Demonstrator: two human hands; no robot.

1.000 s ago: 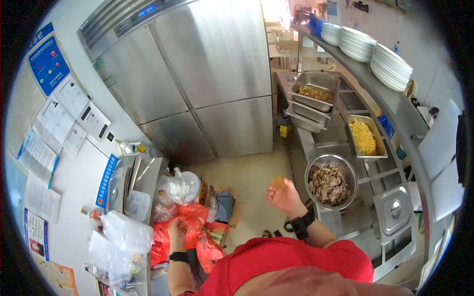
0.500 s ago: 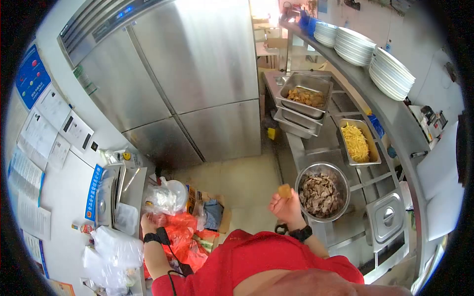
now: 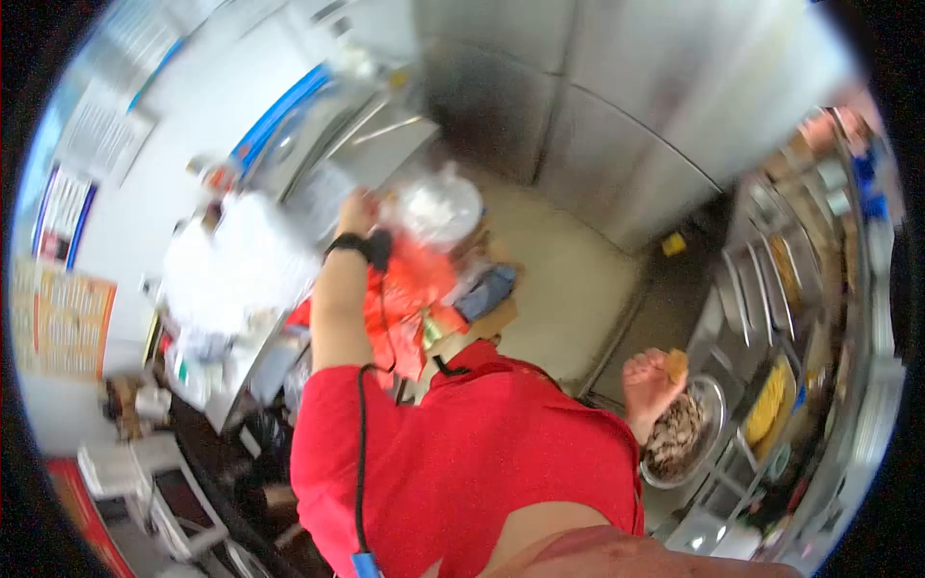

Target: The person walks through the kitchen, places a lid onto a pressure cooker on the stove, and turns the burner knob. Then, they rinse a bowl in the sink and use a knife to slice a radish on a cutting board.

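My right hand [image 3: 649, 387] pinches a small yellow-brown chunk of food [image 3: 677, 365] between thumb and fingers. Beside that hand, a steel bowl [image 3: 718, 416] holds dark sliced pieces [image 3: 674, 438] that look like meat. My left hand [image 3: 358, 209] reaches out at the left, over the edge of a counter, and motion smears its fingers. Nearest to it are a whitish plastic bag with a round white container [image 3: 438, 209] and, lower, red plastic bags [image 3: 414, 289].
White plastic bags [image 3: 231, 260] are heaped on the left counter. Steel refrigerator doors [image 3: 636, 144] stand ahead. At right, a steel counter carries a pan of yellow shreds [image 3: 771, 405] and stacked steel pans [image 3: 752, 289]. A yellow object [image 3: 673, 244] lies near the floor.
My view has swung left and turned, blurring the scene. My left hand has moved forward, past the red bags toward the counter. My right hand still holds the food chunk, beside the bowl.
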